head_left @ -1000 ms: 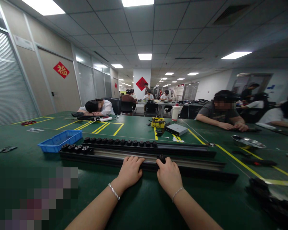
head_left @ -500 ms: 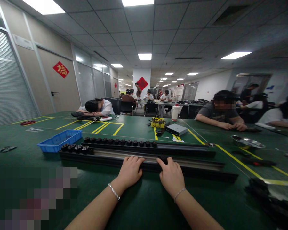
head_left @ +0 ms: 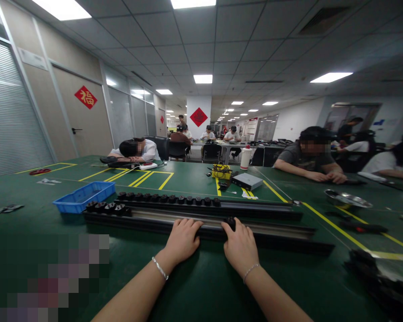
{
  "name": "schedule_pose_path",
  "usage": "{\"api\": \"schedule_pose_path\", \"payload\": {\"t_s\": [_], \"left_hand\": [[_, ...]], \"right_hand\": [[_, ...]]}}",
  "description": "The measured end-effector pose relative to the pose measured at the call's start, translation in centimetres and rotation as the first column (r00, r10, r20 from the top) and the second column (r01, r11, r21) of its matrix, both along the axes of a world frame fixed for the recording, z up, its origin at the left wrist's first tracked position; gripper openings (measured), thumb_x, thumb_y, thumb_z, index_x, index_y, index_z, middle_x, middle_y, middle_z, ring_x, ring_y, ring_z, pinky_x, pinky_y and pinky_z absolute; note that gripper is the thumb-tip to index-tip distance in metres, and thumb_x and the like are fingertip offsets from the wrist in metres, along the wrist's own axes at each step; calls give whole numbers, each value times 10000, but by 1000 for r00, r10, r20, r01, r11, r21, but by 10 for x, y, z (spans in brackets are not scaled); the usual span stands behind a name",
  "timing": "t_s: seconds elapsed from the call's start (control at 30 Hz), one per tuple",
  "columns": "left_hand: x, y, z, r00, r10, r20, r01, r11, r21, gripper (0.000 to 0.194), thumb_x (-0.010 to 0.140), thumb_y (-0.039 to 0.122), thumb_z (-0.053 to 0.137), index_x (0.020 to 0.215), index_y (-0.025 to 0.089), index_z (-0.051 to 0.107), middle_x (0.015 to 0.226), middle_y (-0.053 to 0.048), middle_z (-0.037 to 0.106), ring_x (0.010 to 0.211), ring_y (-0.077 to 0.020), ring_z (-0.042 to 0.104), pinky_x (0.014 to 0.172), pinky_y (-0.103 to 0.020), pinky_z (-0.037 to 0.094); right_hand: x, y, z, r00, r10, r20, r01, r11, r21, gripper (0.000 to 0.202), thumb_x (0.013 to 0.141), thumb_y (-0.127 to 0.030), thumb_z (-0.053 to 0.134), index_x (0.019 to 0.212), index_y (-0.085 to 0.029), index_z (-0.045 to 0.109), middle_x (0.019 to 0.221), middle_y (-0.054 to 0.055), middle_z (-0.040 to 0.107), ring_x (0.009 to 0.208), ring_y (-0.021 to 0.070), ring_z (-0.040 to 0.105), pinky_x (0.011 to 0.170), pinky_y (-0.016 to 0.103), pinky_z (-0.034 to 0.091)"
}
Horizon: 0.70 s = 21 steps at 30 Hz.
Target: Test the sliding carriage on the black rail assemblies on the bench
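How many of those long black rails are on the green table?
2. The near rail is partly covered by the left hand and right hand; the far rail lies just beyond it, with black blocks along its left part. No others show.

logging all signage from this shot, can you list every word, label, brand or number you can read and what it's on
"福": gold character on the red diamond sign on the left door.
Too dark to read surely: the red diamond on the pillar.
Too small: the distant red sign.
None legible on the near black rail.
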<state>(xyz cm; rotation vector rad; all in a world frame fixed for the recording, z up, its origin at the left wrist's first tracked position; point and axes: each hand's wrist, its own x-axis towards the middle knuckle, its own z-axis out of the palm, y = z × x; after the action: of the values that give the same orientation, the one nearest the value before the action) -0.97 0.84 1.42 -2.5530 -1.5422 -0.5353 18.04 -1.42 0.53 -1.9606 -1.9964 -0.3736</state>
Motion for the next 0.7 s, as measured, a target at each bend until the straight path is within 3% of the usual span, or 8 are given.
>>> {"api": "schedule_pose_path", "payload": {"t_s": [0.2, 0.53, 0.7], "left_hand": [[0, 2, -3, 1000, -14, 15, 13, 1000, 19, 394, 787, 247, 503, 1180, 279, 504, 1079, -24, 599, 1024, -214, 494, 901, -374, 294], [0, 0, 0, 1000, -4, 8, 4, 1000, -12, 407, 791, 246, 483, 1195, 278, 505, 1077, -33, 595, 1029, -214, 492, 912, -374, 295], [0, 1, 0, 1000, -11, 10, 11, 1000, -15, 408, 794, 254, 483, 1201, 282, 498, 1073, -30, 595, 1027, -215, 493, 911, -379, 295]], "right_hand": [[1, -1, 3, 998, -62, 23, 63, 997, -44, 498, 759, -139, 460, 1219, -309, 549, 1342, 144, 440, 1192, 275, 415, 1012, 505, 161], [4, -4, 13, 980, -108, 165, 127, 986, -110, 509, 813, -129, 377, 1259, -332, 516, 1336, 158, 459, 1156, 290, 466, 984, 513, 195], [9, -5, 17, 959, -175, 224, 210, 967, -143, 479, 824, -208, 423, 1272, -358, 506, 1321, 152, 485, 1283, 372, 307, 977, 596, 106]]}}
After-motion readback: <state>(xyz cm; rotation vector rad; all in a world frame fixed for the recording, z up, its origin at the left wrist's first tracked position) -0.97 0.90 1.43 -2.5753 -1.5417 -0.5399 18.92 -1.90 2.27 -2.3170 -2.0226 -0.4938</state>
